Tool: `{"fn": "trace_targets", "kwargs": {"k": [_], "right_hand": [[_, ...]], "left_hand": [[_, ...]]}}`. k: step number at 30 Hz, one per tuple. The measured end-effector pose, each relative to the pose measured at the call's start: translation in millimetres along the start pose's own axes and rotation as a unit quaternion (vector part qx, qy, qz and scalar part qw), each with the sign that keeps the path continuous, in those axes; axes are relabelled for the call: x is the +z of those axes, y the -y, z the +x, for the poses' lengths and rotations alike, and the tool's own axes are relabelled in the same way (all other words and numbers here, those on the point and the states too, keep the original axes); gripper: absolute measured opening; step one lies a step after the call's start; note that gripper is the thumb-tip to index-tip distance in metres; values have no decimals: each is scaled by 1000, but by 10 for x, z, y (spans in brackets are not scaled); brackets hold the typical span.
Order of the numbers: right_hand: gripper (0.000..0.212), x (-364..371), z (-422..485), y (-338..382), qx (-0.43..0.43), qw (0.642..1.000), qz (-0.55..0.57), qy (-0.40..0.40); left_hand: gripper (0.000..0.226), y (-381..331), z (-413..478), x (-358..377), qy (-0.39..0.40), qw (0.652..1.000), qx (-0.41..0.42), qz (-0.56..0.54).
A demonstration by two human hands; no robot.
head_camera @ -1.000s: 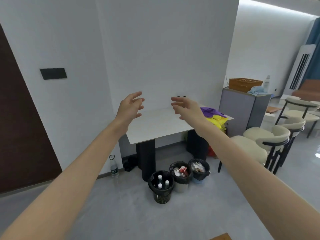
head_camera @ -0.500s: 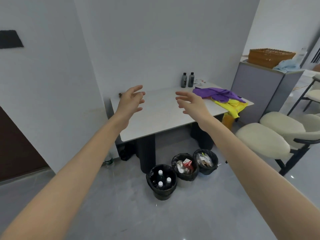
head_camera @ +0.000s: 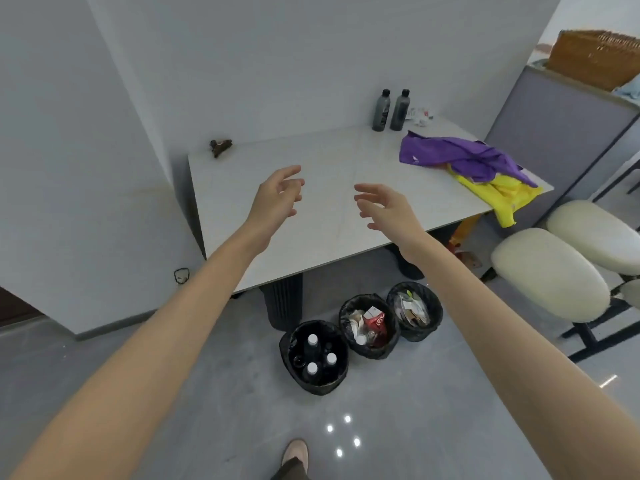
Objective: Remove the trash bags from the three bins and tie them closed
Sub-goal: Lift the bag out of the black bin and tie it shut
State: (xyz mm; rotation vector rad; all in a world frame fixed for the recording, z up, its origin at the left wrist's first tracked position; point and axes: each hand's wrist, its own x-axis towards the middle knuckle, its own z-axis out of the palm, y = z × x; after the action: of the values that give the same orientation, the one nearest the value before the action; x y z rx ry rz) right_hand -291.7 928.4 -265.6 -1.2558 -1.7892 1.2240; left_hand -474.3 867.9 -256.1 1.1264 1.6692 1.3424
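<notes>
Reaching fwd toward table [head_camera: 329, 157] w/ both bare arms. L hand [head_camera: 277, 199] & R hand [head_camera: 388, 213] level w/ each other, apart, seen against tabletop; fingers spread & loosely bent, gripping nothing, touching nothing.

On floor just in front of table's leg: 3 bins in a slanted row, close together, each lined w/ black trash bag [head_camera: 360, 299] folded over the rim. None lifted out, none tied.
- Bin farthest from table [head_camera: 311, 386]: white-capped bottles standing inside.
- Mid bin [head_camera: 372, 353]: red-and-white carton, crumpled paper.
- Bin closest to table [head_camera: 415, 336]: mixed wrappers, too small to tell.

At table's back edge: 2 dark bottles [head_camera: 381, 110] upright, side by side. On table's right end: purple cloth [head_camera: 460, 157] over yellow cloth [head_camera: 498, 192], yellow hanging off the edge. On table's back-left corner: small brown item [head_camera: 220, 147], can't tell what.

Right of table: cream stools [head_camera: 550, 275], grey cabinet [head_camera: 554, 126] w/ wicker basket [head_camera: 595, 60] on top.
</notes>
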Motion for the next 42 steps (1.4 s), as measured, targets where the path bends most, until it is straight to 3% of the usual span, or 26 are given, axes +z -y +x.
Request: {"fn": "trace_targets", "kwargs": {"k": [9, 13, 17, 22, 27, 32, 42], "right_hand": [[28, 125, 984, -459, 59, 997, 19, 46], [27, 39, 1275, -683, 50, 993, 18, 101], [27, -122, 1497, -902, 38, 986, 21, 164], [23, -531, 1520, -1335, 37, 956, 14, 289], [21, -791, 1322, -1948, 67, 936, -3, 345], [25, -575, 1193, -2852, 102, 935, -8, 340], [28, 815, 1329, -5348, 107, 943, -25, 315]], "left_hand": [[36, 504, 855, 210, -20, 998, -67, -10], [35, 638, 988, 383, -30, 996, -82, -10], [33, 743, 989, 660, -89, 992, -88, -25], [31, 929, 782, 1433, -142, 982, -119, -46], [29, 1275, 498, 1995, -162, 972, -163, -52], [25, 2118, 305, 2277, -149, 969, -191, -47], [24, 4820, 402, 2763, -179, 958, -217, -61]]}}
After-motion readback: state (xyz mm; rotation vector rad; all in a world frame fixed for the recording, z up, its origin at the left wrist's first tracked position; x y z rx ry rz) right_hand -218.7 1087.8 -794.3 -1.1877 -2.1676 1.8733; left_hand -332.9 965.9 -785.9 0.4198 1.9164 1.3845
